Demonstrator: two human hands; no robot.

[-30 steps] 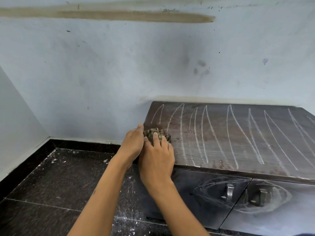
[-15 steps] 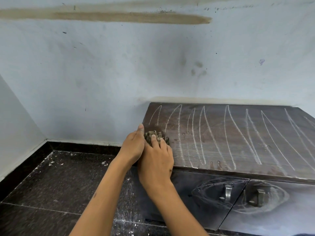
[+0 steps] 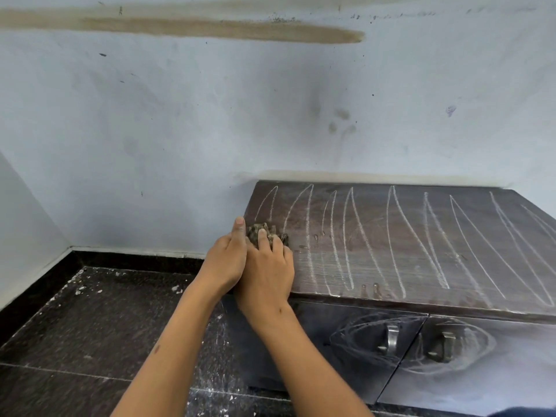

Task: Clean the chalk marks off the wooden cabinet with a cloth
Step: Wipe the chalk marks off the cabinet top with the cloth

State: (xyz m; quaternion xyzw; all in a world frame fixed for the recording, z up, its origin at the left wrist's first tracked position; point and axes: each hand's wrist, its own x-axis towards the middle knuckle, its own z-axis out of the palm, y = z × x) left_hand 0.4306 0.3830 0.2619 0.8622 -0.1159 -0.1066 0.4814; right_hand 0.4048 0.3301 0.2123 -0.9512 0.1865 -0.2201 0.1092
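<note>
From the head view, our right hand (image 3: 266, 273) presses the crumpled brown patterned cloth (image 3: 264, 233) onto the dark wooden cabinet top's (image 3: 391, 251) left end, fingers together, curled over it; our left hand (image 3: 227, 260) rests alongside, fingers straight, beside white chalk marks (image 3: 394, 233).

— Was there anything to read on that wooden cabinet (image 3: 406, 245)?

— Nothing. The chalk marks (image 3: 394, 236) across its top were only long curved strokes, no letters or numbers.

— And below the top, on the doors?

— Just chalk ovals scrawled around the handles. No label, no brand.
</note>
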